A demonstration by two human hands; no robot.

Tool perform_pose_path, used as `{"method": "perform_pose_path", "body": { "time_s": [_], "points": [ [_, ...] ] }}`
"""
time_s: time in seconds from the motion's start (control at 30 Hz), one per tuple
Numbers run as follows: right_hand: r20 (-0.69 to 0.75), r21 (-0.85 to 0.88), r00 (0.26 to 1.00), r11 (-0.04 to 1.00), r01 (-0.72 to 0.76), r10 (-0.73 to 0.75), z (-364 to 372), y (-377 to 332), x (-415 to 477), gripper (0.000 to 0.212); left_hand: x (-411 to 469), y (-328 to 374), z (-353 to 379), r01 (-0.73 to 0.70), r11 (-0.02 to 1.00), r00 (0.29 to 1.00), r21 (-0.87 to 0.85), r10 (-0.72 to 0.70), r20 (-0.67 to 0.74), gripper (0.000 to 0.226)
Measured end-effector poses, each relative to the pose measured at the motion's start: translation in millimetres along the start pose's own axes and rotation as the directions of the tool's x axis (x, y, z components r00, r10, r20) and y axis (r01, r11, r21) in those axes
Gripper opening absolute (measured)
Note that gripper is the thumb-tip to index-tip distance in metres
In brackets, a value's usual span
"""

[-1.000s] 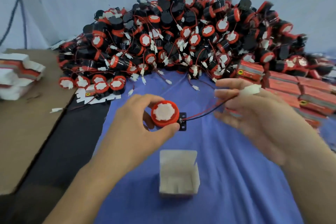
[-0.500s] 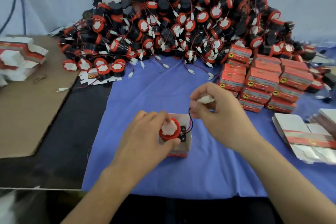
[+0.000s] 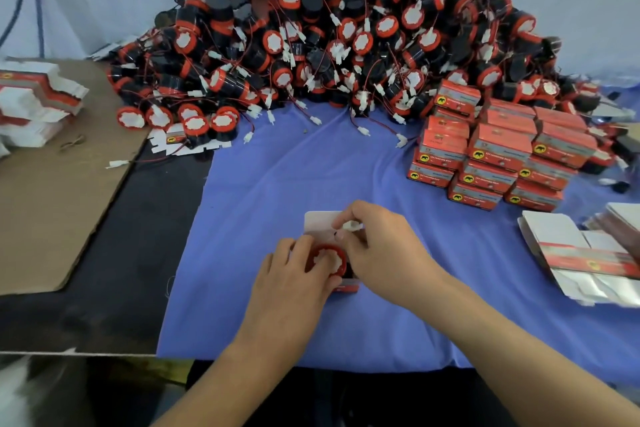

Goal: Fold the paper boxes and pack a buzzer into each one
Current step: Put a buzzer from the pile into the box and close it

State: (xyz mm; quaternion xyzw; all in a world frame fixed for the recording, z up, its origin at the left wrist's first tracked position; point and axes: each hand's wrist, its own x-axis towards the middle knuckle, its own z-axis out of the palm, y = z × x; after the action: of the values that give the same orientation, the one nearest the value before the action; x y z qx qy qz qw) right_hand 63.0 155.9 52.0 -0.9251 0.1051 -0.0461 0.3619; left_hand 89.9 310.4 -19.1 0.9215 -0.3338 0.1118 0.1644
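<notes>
The step in hand is the packing of 1 buzzer (image 3: 327, 260) into 1 folded box (image 3: 320, 222), which stands open near the front middle of the blue cloth (image 3: 277, 191). The buzzer, red-rimmed with its white face turned up, sits in the mouth of the box and looks most of the way down, though the hands hide how deep it has gone. The left hand (image 3: 294, 276) grips it from the left, fingers curled round its rim. The right hand (image 3: 388, 253) pinches the white plug (image 3: 351, 226) at the end of the buzzer's lead between thumb and fingertips, just above the far side of the box; the lead itself is almost wholly hidden. The lid flap of the box stands up white behind the hands, not yet closed. My judgement is that the next move calls for tucking plug and lead down beside the buzzer so nothing sticks out, then pressing the body fully home and folding the flap over. A stray loop of lead would likely stop the lid from seating. Much of the task remains: a big heap of loose buzzers (image 3: 346, 45) lies at the back, packed boxes (image 3: 498, 156) are stacked at the right, and flat boxes (image 3: 571, 253) wait at the near right.
</notes>
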Motion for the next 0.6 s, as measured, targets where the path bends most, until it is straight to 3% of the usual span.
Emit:
{"method": "perform_pose_path", "body": {
  "time_s": [0.1,0.3,0.37,0.43,0.6],
  "points": [
    [0.014,-0.099,0.999,0.994,0.047,-0.046,12.3,-4.3,0.0,0.024,-4.3,-1.3,9.9,0.007,1.0,0.995,-0.022,-0.009,-0.103,0.028],
    [0.06,-0.295,0.994,0.95,0.106,-0.093,41.0,-8.1,2.0,0.017,-11.4,-6.1,17.8,0.061,0.994,0.99,-0.091,-0.072,-0.124,0.041],
    [0.077,-0.312,0.992,0.943,0.116,-0.097,45.8,-5.2,3.7,0.019,-15.0,-8.1,20.7,0.026,0.971,0.99,-0.239,-0.059,-0.129,0.04],
    [0.109,-0.329,0.986,0.931,0.155,-0.126,46.3,-3.4,4.7,0.019,-19.6,-7.7,21.9,0.053,0.878,0.987,-0.476,-0.118,-0.109,0.035],
    [0.21,-0.336,0.952,0.898,0.284,-0.222,39.4,0.7,0.5,0.015,-24.3,-11.9,32.4,0.175,0.737,0.973,-0.653,-0.231,0.0,0.031]
  ]
}}
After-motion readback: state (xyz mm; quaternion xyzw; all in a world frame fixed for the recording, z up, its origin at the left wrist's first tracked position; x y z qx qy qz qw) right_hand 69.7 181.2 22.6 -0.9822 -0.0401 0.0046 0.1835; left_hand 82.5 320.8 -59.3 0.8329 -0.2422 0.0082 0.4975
